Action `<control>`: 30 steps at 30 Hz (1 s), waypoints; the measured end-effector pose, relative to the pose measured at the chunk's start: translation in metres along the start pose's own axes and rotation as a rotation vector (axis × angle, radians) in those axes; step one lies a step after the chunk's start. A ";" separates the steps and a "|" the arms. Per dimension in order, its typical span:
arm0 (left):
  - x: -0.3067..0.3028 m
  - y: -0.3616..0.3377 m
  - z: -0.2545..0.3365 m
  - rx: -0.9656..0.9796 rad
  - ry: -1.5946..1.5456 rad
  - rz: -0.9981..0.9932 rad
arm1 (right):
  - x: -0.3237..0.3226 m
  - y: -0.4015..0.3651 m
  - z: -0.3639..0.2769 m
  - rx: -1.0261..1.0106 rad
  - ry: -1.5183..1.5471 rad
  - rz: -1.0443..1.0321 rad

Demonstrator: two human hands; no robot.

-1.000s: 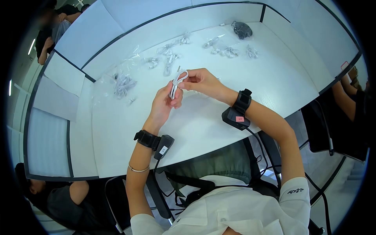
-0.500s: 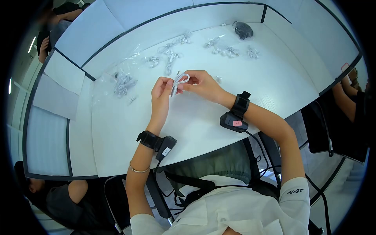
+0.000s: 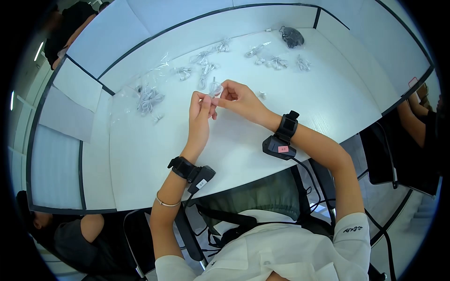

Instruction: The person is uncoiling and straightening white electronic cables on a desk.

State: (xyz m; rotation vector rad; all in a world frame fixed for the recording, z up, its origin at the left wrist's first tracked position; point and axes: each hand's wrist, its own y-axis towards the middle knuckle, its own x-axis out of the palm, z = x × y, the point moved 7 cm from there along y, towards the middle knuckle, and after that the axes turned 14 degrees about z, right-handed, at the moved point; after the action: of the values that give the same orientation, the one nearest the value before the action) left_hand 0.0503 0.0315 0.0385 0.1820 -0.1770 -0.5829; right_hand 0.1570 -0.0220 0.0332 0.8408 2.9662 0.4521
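Note:
A small coil of white cable (image 3: pixel 215 87) is between my hands above the middle of the table. My left hand (image 3: pixel 200 110) pinches its lower part between thumb and fingers. From the other side my right hand (image 3: pixel 240 99) grips it, thumb and fingertips meeting close to my left thumb. The fingers hide part of the coil. Just beyond the hands lies another coiled white cable (image 3: pixel 204 76). A small white piece (image 3: pixel 262 95) rests on the table to the right of my right hand.
A loose bundle of white cables (image 3: pixel 149 99) with clear plastic lies at the left. Several coiled cables (image 3: pixel 277 62) are spread toward the back, near a dark pouch (image 3: pixel 292 37). Low partition walls (image 3: pixel 234 21) enclose the white table (image 3: pixel 300 112). Other people sit or stand outside.
The coil has turned and its loops look narrower and more covered by my fingers. My left hand has shifted slightly right, its thumb now close against my right thumb.

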 end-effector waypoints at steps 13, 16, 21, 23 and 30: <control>-0.007 0.004 0.002 -0.071 -0.057 0.025 | 0.002 -0.004 -0.008 -0.078 -0.170 -0.089; -0.007 0.004 0.001 -0.052 -0.013 0.049 | 0.002 -0.003 -0.008 -0.105 -0.225 -0.125; -0.006 0.004 -0.002 -0.065 -0.028 0.009 | 0.005 -0.007 -0.028 -0.355 -0.566 -0.114; -0.006 0.003 -0.002 -0.102 -0.054 0.011 | -0.002 -0.007 -0.036 -0.355 -0.624 -0.026; 0.003 -0.004 -0.001 -0.219 -0.173 -0.058 | -0.010 -0.004 -0.034 -0.496 -0.941 -0.009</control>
State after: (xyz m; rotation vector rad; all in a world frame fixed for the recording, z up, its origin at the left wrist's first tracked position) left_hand 0.0510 0.0271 0.0371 -0.0767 -0.2742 -0.6716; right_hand 0.1602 -0.0392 0.0644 0.7017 1.8879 0.5539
